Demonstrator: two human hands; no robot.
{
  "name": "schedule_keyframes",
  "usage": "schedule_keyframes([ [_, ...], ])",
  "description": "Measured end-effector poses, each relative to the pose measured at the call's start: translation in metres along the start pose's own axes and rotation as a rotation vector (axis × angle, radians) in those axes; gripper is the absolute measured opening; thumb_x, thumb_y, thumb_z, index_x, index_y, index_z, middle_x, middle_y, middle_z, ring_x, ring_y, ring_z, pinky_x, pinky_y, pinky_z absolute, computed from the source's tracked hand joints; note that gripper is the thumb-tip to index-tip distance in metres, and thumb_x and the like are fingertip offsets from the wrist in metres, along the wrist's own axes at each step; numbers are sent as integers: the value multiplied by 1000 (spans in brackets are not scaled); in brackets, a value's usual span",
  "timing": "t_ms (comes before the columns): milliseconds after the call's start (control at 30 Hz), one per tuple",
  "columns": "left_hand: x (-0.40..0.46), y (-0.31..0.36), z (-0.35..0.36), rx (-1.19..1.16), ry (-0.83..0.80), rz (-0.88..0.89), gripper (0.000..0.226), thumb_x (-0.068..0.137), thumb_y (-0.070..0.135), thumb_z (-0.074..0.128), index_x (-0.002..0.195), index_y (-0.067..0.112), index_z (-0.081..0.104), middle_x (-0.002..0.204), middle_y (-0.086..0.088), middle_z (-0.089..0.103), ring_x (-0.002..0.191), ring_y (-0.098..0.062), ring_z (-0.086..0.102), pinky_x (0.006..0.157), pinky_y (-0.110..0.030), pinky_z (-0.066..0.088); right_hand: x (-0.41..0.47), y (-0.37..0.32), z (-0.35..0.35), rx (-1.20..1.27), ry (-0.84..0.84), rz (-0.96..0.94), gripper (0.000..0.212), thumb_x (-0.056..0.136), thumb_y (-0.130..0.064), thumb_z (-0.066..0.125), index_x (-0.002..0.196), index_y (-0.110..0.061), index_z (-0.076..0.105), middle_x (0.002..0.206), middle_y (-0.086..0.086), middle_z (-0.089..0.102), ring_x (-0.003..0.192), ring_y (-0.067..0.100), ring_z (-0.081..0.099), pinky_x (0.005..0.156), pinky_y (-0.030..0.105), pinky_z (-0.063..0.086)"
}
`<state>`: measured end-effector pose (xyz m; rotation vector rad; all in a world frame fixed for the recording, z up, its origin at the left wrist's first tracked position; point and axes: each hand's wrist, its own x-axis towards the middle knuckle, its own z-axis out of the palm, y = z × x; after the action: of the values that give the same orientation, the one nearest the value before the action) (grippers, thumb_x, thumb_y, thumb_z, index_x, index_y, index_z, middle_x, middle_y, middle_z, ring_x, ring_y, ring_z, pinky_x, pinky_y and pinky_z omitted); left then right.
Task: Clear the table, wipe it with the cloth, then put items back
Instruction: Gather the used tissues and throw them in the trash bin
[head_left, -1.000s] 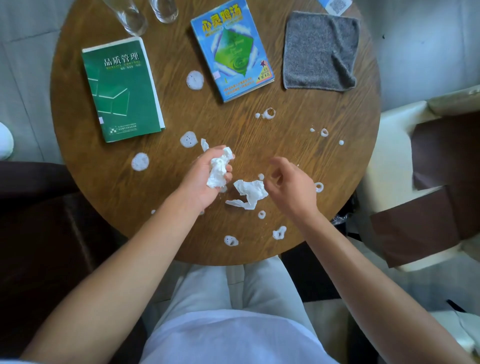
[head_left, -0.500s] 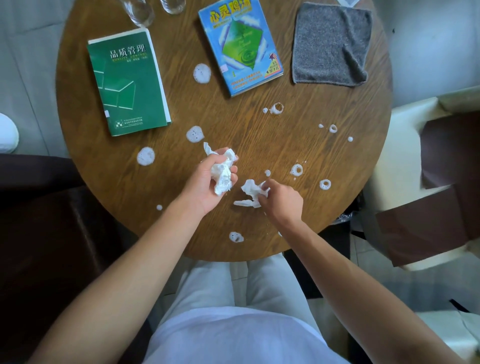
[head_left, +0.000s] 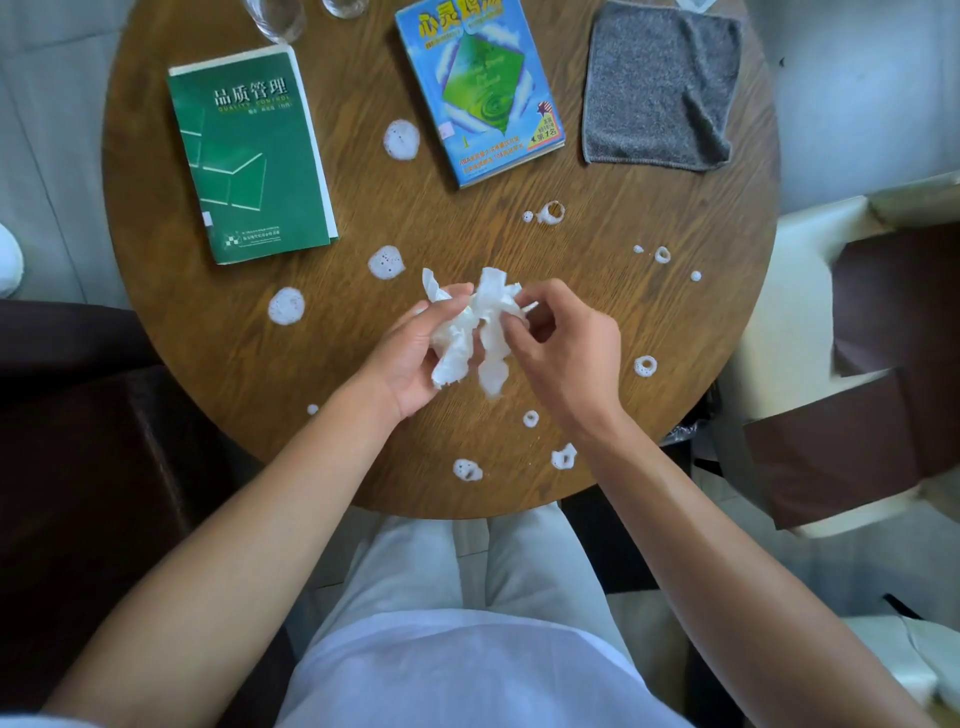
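A round wooden table (head_left: 597, 322) is dotted with several white foam blobs (head_left: 401, 139). Above its near middle my left hand (head_left: 410, 358) grips a crumpled white tissue (head_left: 453, 353). My right hand (head_left: 566, 353) pinches a second crumpled tissue (head_left: 493, 322) right beside the first, so the two wads touch. A green book (head_left: 249, 156) lies at the left, a blue book (head_left: 478, 88) at the far middle. A folded grey cloth (head_left: 660, 88) lies at the far right.
Two clear glasses (head_left: 275, 18) stand at the far edge, cut off by the frame. A dark seat (head_left: 78, 467) is to the left and a cream and brown chair (head_left: 857, 364) to the right. My white-clad lap is below the table's near edge.
My right hand has picked the second tissue up off the table and brought it against the tissue in my left hand. Both hands have risen slightly above the table.
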<state>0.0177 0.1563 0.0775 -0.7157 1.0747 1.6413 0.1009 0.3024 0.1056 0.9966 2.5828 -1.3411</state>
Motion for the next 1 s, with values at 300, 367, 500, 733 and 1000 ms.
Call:
schedule_keyframes([
  [300, -4, 7, 7, 39, -115, -12, 53, 95, 52, 58, 129, 12, 66, 117, -10, 71, 108, -22, 70, 92, -35, 58, 1, -11, 27, -165, 133, -313, 9, 88, -23, 72, 92, -16, 75, 95, -4, 72, 81, 21, 59, 66, 33, 49],
  [367, -3, 7, 5, 74, -138, 19, 64, 93, 49, 61, 143, 9, 54, 129, -14, 66, 116, -26, 67, 96, -39, 57, 0, -5, 30, -250, 159, -394, 8, 86, -17, 69, 82, -12, 73, 104, 3, 72, 83, 26, 56, 68, 38, 48],
  [500, -2, 6, 2, 34, -91, 74, 39, 94, 24, 63, 131, 17, 61, 123, -14, 69, 105, -22, 70, 85, -33, 61, -4, -4, 28, -391, 88, -409, 12, 92, -27, 65, 93, -18, 74, 127, 4, 67, 100, 30, 55, 78, 43, 44],
  [733, 0, 17, 3, -31, 0, 94, 17, 102, 13, 56, 117, 14, 62, 93, -8, 70, 75, -16, 64, 65, -27, 54, -10, -10, 16, -179, -6, -257, 45, 94, -42, 63, 131, -15, 62, 144, 6, 53, 128, 25, 51, 102, 38, 45],
  [1000, -3, 26, 3, -168, -41, 156, 43, 82, 22, 73, 120, 14, 53, 93, -8, 68, 72, -14, 58, 58, -22, 51, -14, -16, 8, 47, -208, 3, 28, 94, -49, 69, 96, -24, 58, 78, -10, 64, 69, 6, 61, 63, 30, 54],
])
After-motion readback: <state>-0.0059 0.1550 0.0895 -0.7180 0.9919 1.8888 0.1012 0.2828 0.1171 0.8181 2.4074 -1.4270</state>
